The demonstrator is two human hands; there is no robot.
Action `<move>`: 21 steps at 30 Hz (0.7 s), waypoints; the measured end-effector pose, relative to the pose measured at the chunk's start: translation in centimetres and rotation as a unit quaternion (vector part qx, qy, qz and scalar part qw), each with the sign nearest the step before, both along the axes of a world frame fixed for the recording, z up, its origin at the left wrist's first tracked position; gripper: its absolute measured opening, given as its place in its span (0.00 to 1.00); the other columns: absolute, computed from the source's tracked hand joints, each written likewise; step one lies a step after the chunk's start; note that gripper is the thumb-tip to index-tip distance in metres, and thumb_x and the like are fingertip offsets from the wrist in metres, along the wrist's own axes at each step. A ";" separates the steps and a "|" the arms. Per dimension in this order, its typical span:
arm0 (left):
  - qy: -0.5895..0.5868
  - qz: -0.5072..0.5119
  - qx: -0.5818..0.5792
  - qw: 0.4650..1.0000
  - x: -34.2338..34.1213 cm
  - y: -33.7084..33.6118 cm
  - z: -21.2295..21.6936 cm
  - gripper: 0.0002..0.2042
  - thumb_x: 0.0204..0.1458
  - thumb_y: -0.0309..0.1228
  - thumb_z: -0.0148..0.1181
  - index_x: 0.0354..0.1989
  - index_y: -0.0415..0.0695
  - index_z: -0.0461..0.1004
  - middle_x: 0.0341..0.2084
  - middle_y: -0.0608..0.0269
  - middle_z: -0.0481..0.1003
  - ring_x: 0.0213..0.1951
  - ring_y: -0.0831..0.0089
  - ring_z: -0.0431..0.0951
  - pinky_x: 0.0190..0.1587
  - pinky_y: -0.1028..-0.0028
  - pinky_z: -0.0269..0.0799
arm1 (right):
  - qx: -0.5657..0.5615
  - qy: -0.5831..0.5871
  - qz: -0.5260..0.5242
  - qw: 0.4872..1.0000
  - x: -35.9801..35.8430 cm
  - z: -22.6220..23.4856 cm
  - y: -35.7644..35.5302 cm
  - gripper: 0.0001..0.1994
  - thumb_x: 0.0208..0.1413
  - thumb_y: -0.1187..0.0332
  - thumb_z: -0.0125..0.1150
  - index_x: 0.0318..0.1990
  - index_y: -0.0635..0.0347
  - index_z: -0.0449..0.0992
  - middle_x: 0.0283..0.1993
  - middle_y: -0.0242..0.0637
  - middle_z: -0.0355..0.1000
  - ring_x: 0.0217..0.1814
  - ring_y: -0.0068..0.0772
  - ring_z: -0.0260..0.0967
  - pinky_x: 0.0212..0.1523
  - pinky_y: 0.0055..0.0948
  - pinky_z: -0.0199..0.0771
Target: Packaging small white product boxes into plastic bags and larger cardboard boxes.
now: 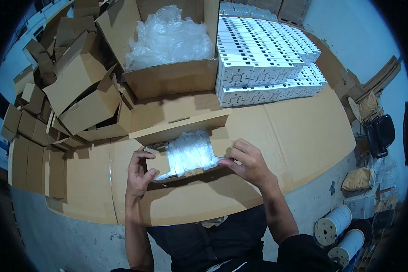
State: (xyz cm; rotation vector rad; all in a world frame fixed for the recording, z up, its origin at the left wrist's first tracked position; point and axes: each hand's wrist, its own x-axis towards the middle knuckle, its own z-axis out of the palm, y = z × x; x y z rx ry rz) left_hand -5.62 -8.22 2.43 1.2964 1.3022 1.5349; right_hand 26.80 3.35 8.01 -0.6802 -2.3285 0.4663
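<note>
A small open cardboard box [186,129] lies on the cardboard-covered table in front of me, its lid flap raised at the back. Inside it is a row of clear plastic-wrapped packets [189,152]. My left hand [139,170] grips the box's left end, fingers curled over the edge by the packets. My right hand [247,161] holds the box's right end, with the fingertips touching the packets' right side.
A large open carton [172,77] full of crumpled clear plastic bags [167,38] stands behind the small box. Stacked white boxes [263,59] fill the back right. A heap of empty small cardboard boxes [77,90] lies at left. White cable spools [333,224] sit on the floor at lower right.
</note>
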 end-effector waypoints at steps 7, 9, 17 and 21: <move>-0.021 -0.011 -0.001 1.000 0.1 0.3 0.2 0.20 0.42 0.29 0.69 0.46 0.42 0.71 0.45 0.62 0.70 0.62 0.66 0.63 0.72 0.62 0.46 | 0.057 0.017 -0.029 0.998 0.4 -0.4 -1.4 0.08 0.53 0.74 0.71 0.32 0.61 0.74 0.32 0.37 0.69 0.36 0.38 0.71 0.37 0.37 0.75; -0.030 -0.008 0.004 1.000 0.3 0.3 0.6 0.21 0.42 0.30 0.69 0.45 0.42 0.71 0.46 0.62 0.69 0.59 0.67 0.64 0.72 0.63 0.46 | 0.060 0.013 -0.017 0.998 0.3 -0.1 -1.3 0.08 0.51 0.77 0.72 0.34 0.63 0.75 0.32 0.37 0.71 0.33 0.34 0.71 0.31 0.33 0.73; -0.065 -0.011 0.011 0.998 0.2 0.1 0.2 0.26 0.41 0.26 0.72 0.50 0.44 0.66 0.52 0.62 0.66 0.55 0.70 0.65 0.67 0.66 0.54 | -0.238 -0.019 -0.020 0.971 -0.2 3.4 1.3 0.11 0.52 0.74 0.73 0.36 0.62 0.72 0.27 0.36 0.67 0.27 0.32 0.63 0.30 0.31 0.68; -0.122 0.020 0.099 0.987 1.2 0.9 0.6 0.40 0.40 0.18 0.73 0.62 0.50 0.57 0.56 0.64 0.64 0.57 0.69 0.67 0.64 0.68 0.61 | -0.217 0.016 -0.004 0.976 -0.2 1.4 2.4 0.12 0.50 0.74 0.73 0.36 0.62 0.73 0.34 0.36 0.68 0.35 0.29 0.66 0.36 0.29 0.68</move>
